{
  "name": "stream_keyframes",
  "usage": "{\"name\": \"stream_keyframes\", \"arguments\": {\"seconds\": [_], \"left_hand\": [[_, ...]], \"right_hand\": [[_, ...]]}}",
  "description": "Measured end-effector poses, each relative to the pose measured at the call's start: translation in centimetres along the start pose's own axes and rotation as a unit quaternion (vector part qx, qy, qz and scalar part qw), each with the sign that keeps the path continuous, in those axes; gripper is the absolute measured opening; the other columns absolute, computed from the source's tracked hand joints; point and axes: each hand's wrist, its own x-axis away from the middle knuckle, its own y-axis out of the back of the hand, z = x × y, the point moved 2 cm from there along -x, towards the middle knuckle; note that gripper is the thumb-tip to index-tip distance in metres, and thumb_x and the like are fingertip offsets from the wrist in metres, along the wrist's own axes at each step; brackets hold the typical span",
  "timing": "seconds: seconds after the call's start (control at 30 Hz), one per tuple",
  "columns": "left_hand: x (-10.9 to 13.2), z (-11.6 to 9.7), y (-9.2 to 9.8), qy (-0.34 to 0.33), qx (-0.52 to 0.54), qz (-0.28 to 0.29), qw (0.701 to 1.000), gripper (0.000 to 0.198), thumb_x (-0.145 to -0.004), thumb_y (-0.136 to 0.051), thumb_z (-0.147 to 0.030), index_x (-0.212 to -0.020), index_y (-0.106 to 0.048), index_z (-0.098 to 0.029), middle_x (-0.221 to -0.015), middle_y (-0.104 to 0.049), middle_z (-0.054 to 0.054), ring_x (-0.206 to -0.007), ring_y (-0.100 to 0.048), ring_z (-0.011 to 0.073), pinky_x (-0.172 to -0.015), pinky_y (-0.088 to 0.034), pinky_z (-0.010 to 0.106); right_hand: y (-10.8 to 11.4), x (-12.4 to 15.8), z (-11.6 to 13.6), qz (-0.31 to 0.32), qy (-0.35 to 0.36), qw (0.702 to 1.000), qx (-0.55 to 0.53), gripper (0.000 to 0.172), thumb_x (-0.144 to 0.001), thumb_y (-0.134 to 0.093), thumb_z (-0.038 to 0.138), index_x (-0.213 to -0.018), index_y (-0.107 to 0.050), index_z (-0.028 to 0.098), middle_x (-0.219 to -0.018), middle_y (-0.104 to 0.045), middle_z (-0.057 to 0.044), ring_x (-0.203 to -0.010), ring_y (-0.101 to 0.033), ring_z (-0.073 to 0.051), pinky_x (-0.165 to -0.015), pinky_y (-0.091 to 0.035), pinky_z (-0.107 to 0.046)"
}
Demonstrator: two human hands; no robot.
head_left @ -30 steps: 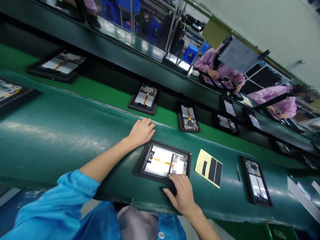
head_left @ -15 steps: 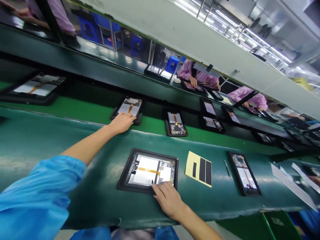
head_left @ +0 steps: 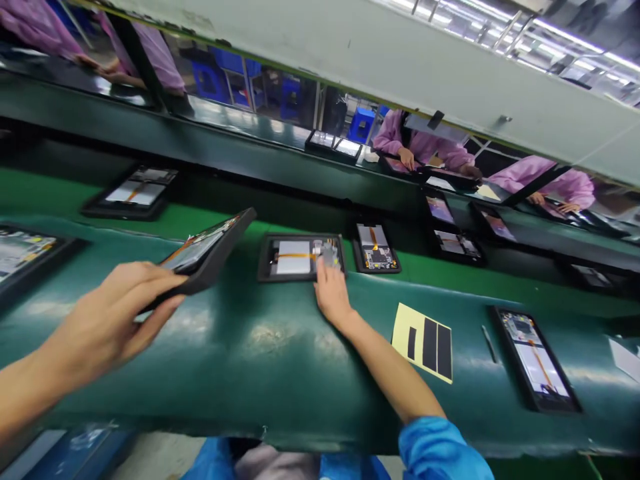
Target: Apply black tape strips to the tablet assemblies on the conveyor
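- Fingers of the left hand (head_left: 107, 320) are closed around the near end of a tablet tray (head_left: 205, 252), thumb on top and the other fingers under it.
- That tray is up in the air, tipped, with its far end higher than the near end. It hangs over the dark green bench (head_left: 240, 347), and I think it is tipped this way because only one hand holds it, by one end.
- Right hand (head_left: 331, 295) lies flat and open on the near right corner of a second tray (head_left: 300, 257). The fingers are spread a little and press on it; they do not wrap around it.
- This second tray sits at the far edge of the bench, right at the bright green belt (head_left: 200, 223). A flat hand like that looks good for sliding a tray, not for lifting it.
- Open tablet parts show inside both trays: a pale plate with an orange strip.
- More trays lie on the belt, one just to the right of the second tray (head_left: 376, 248) and one far to the left (head_left: 133, 193).
- On the bench to the right lie a yellow sheet (head_left: 423, 340) with black strips, a thin pen-like tool (head_left: 489, 344), and one more tray (head_left: 537, 357).
- People in pink sleeves (head_left: 425, 143) work on the far side.
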Motion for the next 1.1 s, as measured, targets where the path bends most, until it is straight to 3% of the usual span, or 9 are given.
{"name": "stream_keyframes", "arguments": {"seconds": [0.07,0.17,0.3,0.43,0.57,0.7,0.8,0.93,1.1], "left_hand": [[1.5,-1.8,0.7,-0.037,0.019,-0.005,0.999,0.057,-0.096,-0.055,-0.012,-0.15,-0.047,-0.031,-0.101,-0.061,0.004,-0.095,-0.06,0.0207,-0.09,-0.05,0.037],[3.2,-4.8,0.3,-0.084,0.059,0.008,0.995,0.075,-0.093,-0.054,-0.002,-0.16,-0.033,-0.028,-0.101,-0.065,0.005,-0.093,-0.06,0.0216,-0.098,-0.049,0.044],[4.2,-9.6,-2.1,-0.168,0.122,0.039,0.977,0.048,-0.095,-0.04,-0.005,-0.135,-0.063,-0.018,-0.094,-0.071,0.006,-0.09,-0.062,0.0228,-0.111,-0.042,0.049],[5.5,-13.9,-5.8,-0.273,0.095,0.085,0.954,0.022,-0.095,-0.056,-0.021,-0.103,-0.076,-0.023,-0.097,-0.073,0.003,-0.091,-0.062,0.0208,-0.107,-0.048,0.042],[7.7,-13.6,-9.2,-0.312,0.071,0.124,0.939,0.012,-0.093,-0.064,-0.027,-0.096,-0.075,-0.026,-0.101,-0.073,0.001,-0.1,-0.063,0.0202,-0.111,-0.047,0.039],[9.0,-9.4,-10.9,-0.166,0.074,0.144,0.973,0.02,-0.089,-0.061,-0.018,-0.099,-0.074,-0.03,-0.115,-0.074,0.002,-0.111,-0.064,0.0233,-0.115,-0.041,0.047],[9.0,-7.5,-11.1,0.002,0.11,0.114,0.987,0.026,-0.094,-0.051,-0.018,-0.107,-0.071,-0.029,-0.118,-0.07,0.006,-0.109,-0.066,0.0235,-0.102,-0.05,0.043],[8.1,-8.4,-12.4,0.186,0.156,0.12,0.963,0.026,-0.1,-0.048,-0.032,-0.118,-0.061,-0.02,-0.116,-0.065,0.01,-0.089,-0.07,0.0189,-0.078,-0.058,0.03],[7.1,-10.8,-14.8,0.279,0.171,0.181,0.927,0.026,-0.097,-0.043,-0.027,-0.118,-0.057,-0.02,-0.112,-0.064,0.007,-0.077,-0.069,0.0183,-0.071,-0.057,0.032]], "right_hand": [[0.6,-1.9,-0.8,-0.043,-0.065,0.997,-0.008,0.072,-0.1,-0.048,0.022,-0.162,-0.017,0.002,-0.128,-0.06,-0.025,-0.11,-0.056,-0.033,-0.095,-0.048,-0.05],[2.4,-1.3,-0.8,-0.086,-0.063,0.993,-0.043,0.077,-0.102,-0.051,0.03,-0.164,-0.011,0.009,-0.127,-0.062,-0.019,-0.111,-0.056,-0.031,-0.096,-0.048,-0.047],[4.8,2.2,-1.9,-0.141,-0.078,0.984,-0.074,0.072,-0.104,-0.049,0.033,-0.163,-0.014,0.014,-0.118,-0.066,-0.013,-0.104,-0.06,-0.028,-0.093,-0.048,-0.046],[6.4,5.0,-4.3,-0.18,-0.129,0.97,-0.103,0.07,-0.103,-0.05,0.034,-0.163,-0.018,0.018,-0.113,-0.066,-0.01,-0.095,-0.063,-0.024,-0.09,-0.051,-0.043],[7.1,7.3,-4.7,-0.145,-0.119,0.973,-0.133,0.066,-0.102,-0.051,0.03,-0.161,-0.024,0.019,-0.11,-0.068,-0.008,-0.094,-0.064,-0.022,-0.09,-0.052,-0.041],[7.4,9.1,-3.3,-0.108,-0.072,0.979,-0.158,0.06,-0.102,-0.053,0.026,-0.158,-0.031,0.02,-0.105,-0.069,-0.007,-0.094,-0.063,-0.021,-0.09,-0.051,-0.04],[7.6,9.7,-1.9,-0.077,-0.048,0.978,-0.187,0.055,-0.103,-0.05,0.024,-0.155,-0.036,0.02,-0.101,-0.07,-0.007,-0.092,-0.063,-0.021,-0.089,-0.05,-0.041],[7.6,10.0,0.9,-0.039,-0.005,0.975,-0.22,0.054,-0.103,-0.05,0.021,-0.155,-0.037,0.021,-0.1,-0.072,-0.005,-0.088,-0.063,-0.021,-0.089,-0.05,-0.042],[7.2,10.2,4.9,0.008,0.089,0.969,-0.229,0.064,-0.101,-0.048,0.017,-0.161,-0.026,0.018,-0.108,-0.075,-0.007,-0.096,-0.066,-0.021,-0.098,-0.049,-0.042]]}}
